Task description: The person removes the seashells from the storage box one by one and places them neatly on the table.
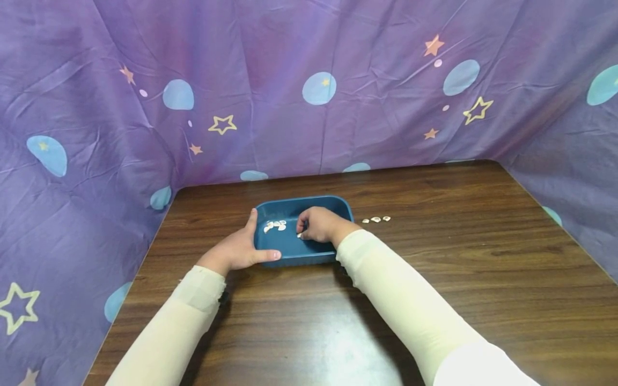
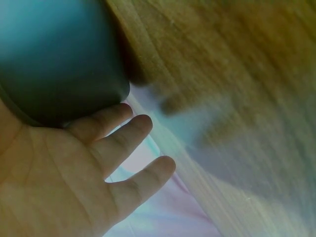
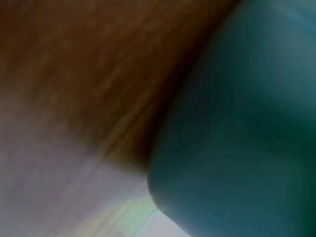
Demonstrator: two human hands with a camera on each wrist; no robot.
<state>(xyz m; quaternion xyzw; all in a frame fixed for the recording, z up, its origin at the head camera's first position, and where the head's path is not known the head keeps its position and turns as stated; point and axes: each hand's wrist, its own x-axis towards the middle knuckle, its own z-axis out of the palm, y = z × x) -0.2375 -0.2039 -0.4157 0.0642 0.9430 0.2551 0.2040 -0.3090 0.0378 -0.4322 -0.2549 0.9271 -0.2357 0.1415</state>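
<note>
A blue rectangular basin (image 1: 289,260) stands on the wooden table. My left hand (image 1: 236,247) braces its left end, with the thumb along the near rim and the index finger at the left edge. In the left wrist view, the other fingers (image 2: 129,138) stretch out fairly straight by the basin's outer wall (image 2: 64,64). Inside the basin, several small white shells (image 1: 276,225) lie clustered at the left. My right hand (image 1: 321,224) reaches in over the right rim and pinches a small white shell (image 1: 299,235) low above the floor. The right wrist view has only the outer wall (image 3: 222,148), not the hand.
To the right of the basin, three small white shells (image 1: 376,220) lie in a row on the brown wooden table (image 1: 463,230). A purple cloth (image 1: 275,48) with stars and blue spots hangs behind the table and along both sides.
</note>
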